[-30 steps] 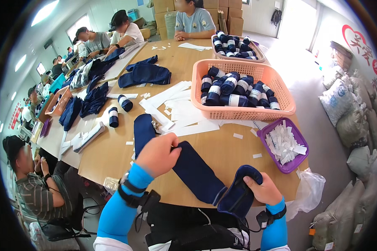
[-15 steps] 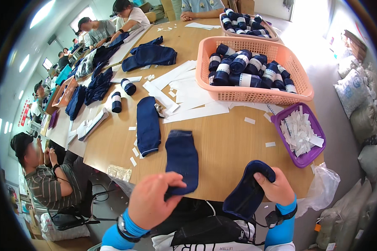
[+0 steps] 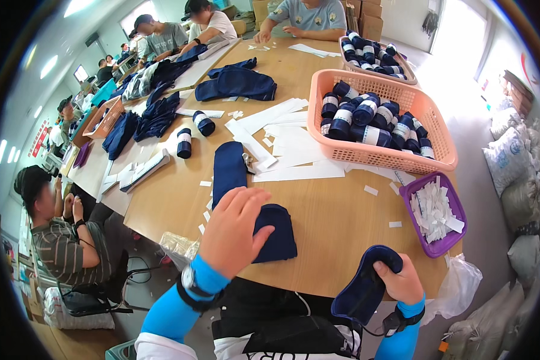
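In my right hand (image 3: 400, 279), fingers closed with the thumb on top, is a navy cloth tube (image 3: 366, 282) that hangs over the table's near edge. My left hand (image 3: 237, 225) is open, fingers stretched forward, above a folded navy cloth piece (image 3: 276, 237) and partly covering it. Whether the palm touches that cloth cannot be made out. Just beyond the fingers lies a longer navy cloth piece (image 3: 228, 168), its near end hidden by the hand.
Peach baskets (image 3: 384, 161) of banded navy rolls stand on the right; a purple tray (image 3: 440, 243) holds paper slips. White paper strips (image 3: 297, 171) and two loose rolls (image 3: 184, 143) lie mid-table. Co-workers sit at the far side and left, one (image 3: 63, 222) near the table.
My left hand has moved forward and its fingers have straightened. The cloth piece under it now looks shorter, its near end folded back. My right hand still holds its cloth tube. The view has shifted slightly.
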Demonstrator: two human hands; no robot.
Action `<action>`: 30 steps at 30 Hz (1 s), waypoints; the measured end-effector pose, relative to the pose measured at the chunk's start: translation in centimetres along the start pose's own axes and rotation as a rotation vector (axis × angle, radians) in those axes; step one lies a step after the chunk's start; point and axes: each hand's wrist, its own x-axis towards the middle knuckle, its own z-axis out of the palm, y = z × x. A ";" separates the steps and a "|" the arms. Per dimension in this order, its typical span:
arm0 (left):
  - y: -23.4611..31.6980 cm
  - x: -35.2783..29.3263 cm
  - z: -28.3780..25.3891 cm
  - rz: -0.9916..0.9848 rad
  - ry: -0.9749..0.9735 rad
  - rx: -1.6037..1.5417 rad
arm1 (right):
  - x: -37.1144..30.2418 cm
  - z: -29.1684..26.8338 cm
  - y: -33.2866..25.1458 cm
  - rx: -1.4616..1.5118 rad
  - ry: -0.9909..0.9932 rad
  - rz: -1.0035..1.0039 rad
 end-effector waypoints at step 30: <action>1.3 -6.3 -0.3 -0.165 0.019 -0.427 | -2.2 7.8 -1.4 -0.972 0.209 -0.530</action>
